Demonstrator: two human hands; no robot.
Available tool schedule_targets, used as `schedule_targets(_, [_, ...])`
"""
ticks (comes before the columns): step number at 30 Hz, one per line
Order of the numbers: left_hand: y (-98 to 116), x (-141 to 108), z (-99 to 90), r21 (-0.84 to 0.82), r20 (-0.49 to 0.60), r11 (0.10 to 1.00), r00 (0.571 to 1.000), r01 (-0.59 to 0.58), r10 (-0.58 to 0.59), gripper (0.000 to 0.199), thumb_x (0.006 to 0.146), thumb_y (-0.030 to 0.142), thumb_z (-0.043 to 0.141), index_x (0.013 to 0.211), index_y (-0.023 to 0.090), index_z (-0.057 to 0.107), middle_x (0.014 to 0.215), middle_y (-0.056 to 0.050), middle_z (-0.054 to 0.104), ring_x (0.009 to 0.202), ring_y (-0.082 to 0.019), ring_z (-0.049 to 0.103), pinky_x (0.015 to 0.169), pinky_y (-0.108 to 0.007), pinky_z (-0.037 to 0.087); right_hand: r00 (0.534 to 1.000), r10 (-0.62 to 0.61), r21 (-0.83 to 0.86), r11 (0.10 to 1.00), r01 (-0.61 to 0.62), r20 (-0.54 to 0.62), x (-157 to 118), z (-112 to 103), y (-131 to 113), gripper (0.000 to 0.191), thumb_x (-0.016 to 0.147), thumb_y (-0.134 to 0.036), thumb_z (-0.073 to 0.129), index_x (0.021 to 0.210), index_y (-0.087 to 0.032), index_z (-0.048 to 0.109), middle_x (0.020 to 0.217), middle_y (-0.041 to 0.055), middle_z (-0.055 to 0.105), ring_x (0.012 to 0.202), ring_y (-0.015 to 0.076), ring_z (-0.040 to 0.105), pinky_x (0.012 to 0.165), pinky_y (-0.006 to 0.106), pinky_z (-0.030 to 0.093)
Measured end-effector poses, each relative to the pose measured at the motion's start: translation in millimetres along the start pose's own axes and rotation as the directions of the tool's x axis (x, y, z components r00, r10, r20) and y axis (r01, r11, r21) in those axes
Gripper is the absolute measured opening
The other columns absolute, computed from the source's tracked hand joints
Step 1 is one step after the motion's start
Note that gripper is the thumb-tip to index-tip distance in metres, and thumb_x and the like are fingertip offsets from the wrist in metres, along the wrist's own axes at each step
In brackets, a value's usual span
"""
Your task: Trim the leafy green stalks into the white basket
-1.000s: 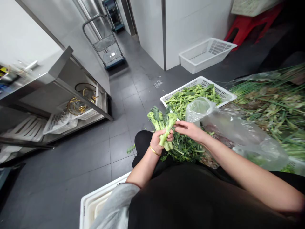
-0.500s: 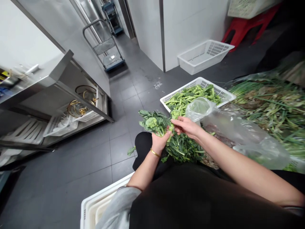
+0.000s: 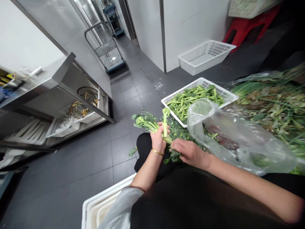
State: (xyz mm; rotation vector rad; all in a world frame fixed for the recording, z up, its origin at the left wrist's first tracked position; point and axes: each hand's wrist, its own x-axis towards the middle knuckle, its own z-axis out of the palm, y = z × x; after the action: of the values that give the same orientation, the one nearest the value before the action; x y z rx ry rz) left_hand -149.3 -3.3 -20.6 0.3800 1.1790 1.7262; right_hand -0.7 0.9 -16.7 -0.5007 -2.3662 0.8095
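Note:
My left hand (image 3: pixel 158 140), with a gold bangle on its wrist, grips a green leafy vegetable stalk (image 3: pixel 145 122) whose florets reach out to the left. A thick cut stem (image 3: pixel 165 122) rises just beside my thumb. My right hand (image 3: pixel 189 152) curls over a heap of dark green leaves (image 3: pixel 177 133) lying on my lap, close under the stalk's lower end. A white perforated basket (image 3: pixel 200 83) of trimmed green stems sits beyond the heap. A clear plastic bag (image 3: pixel 238 136) lies just right of my right hand.
A large pile of long green stalks (image 3: pixel 269 105) lies at the right. A stack of white crates (image 3: pixel 102 206) stands at lower left, below a stainless steel bench (image 3: pixel 47 76). Another white basket (image 3: pixel 205 57), a red stool (image 3: pixel 247 28) and a wheeled trolley (image 3: pixel 105 47) stand on the dark tiled floor.
My left hand has lowered and turned the stalk, its florets now pointing left. My right hand has dropped from the stalk down to the leaf heap. The plastic bag has shifted slightly.

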Motion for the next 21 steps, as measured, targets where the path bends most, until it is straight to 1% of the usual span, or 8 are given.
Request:
schedule_targets(3, [10.6,4.1,-14.1,-0.025,0.109,0.999,0.994,0.022,-0.02,0.037,0.062,0.034,0.072,0.089,0.016,0.054,0.068,-0.003,0.065,0.05,-0.009,0.054,0.053,-0.021,0.041,0.964,0.185,0.001,0.982,-0.188,0.19,5.7,-15.7,3.9,0.036,0.074,-0.027,0.063,0.11,-0.02,0.06,0.1,0.0096,0.065,0.09,0.0223,0.062,0.074,0.034,0.051])
schedule_targets(6, [10.8,-2.6,-18.9,-0.021,0.186,0.998,0.981,0.059,-0.054,0.037,0.061,0.032,0.072,0.089,0.016,0.054,0.066,-0.004,0.065,0.049,-0.01,0.054,0.051,-0.022,0.039,0.861,0.484,0.214,0.834,-0.508,0.159,33.2,-30.9,19.3,0.039,0.077,-0.047,0.062,0.102,-0.018,0.062,0.079,0.0058,0.067,0.066,0.0183,0.061,0.057,0.029,0.047])
schedule_targets(8, [6.1,-9.9,-13.2,-0.014,0.208,0.997,0.975,0.082,-0.077,0.037,0.061,0.032,0.071,0.089,0.015,0.053,0.065,-0.004,0.065,0.048,-0.011,0.054,0.05,-0.022,0.039,0.799,0.599,0.342,0.741,-0.578,0.054,51.2,-33.9,26.9,0.036,0.08,-0.054,0.055,0.081,-0.018,0.06,0.06,0.002,0.061,0.053,0.0146,0.055,0.05,0.026,0.042])
schedule_targets(10, [0.5,-16.0,-3.4,-0.026,0.178,0.994,0.979,0.105,-0.099,0.036,0.062,0.031,0.07,0.089,0.015,0.053,0.065,-0.004,0.064,0.048,-0.011,0.054,0.051,-0.022,0.04,0.79,0.591,0.27,0.797,-0.541,-0.162,59.7,-29.8,27.8,0.038,0.082,-0.052,0.053,0.065,-0.019,0.051,0.052,0.0,0.054,0.049,0.0124,0.05,0.05,0.025,0.037])
schedule_targets(13, [-4.5,-19.5,7.5,-0.068,0.093,0.99,0.989,0.124,-0.117,0.03,0.063,0.028,0.069,0.085,0.015,0.054,0.062,0.0,0.06,0.05,-0.009,0.053,0.053,-0.022,0.041,0.91,0.252,-0.142,0.94,-0.312,-0.33,51.1,-18.6,19.7,0.034,0.089,-0.041,0.047,0.063,-0.019,0.052,0.057,0.0024,0.054,0.056,0.0131,0.05,0.056,0.026,0.035])
schedule_targets(16, [-3.5,-13.8,3.2,-0.051,0.045,0.992,0.993,0.112,-0.11,0.028,0.063,0.028,0.069,0.083,0.016,0.054,0.065,0.0,0.061,0.053,-0.009,0.054,0.054,-0.022,0.042,0.996,-0.002,-0.372,0.928,-0.033,-0.091,27.3,-14.9,16.1,0.031,0.093,-0.03,0.041,0.073,-0.019,0.061,0.068,0.0056,0.06,0.066,0.0151,0.056,0.062,0.026,0.037])
schedule_targets(18, [-0.8,-1.9,-3.5,-0.015,0.031,0.995,0.994,0.101,-0.1,0.029,0.063,0.027,0.069,0.086,0.015,0.055,0.067,-0.001,0.063,0.052,-0.01,0.055,0.054,-0.022,0.042,0.993,0.06,-0.417,0.909,-0.011,0.104,9.2,-17.0,21.4,0.025,0.092,-0.036,0.046,0.089,-0.02,0.066,0.074,0.0054,0.064,0.068,0.0169,0.06,0.06,0.027,0.038])
schedule_targets(21, [3.3,36.1,1.7,0.035,0.03,0.995,0.995,0.089,-0.09,0.028,0.061,0.02,0.072,0.084,0.014,0.056,0.066,-0.002,0.063,0.053,-0.01,0.057,0.054,-0.022,0.044,0.889,0.317,-0.489,0.863,-0.126,0.329,-16.5,-16.9,32.4,0.043,0.081,-0.051,0.061,0.111,-0.021,0.064,0.081,0.0077,0.069,0.071,0.0233,0.065,0.059,0.029,0.041])
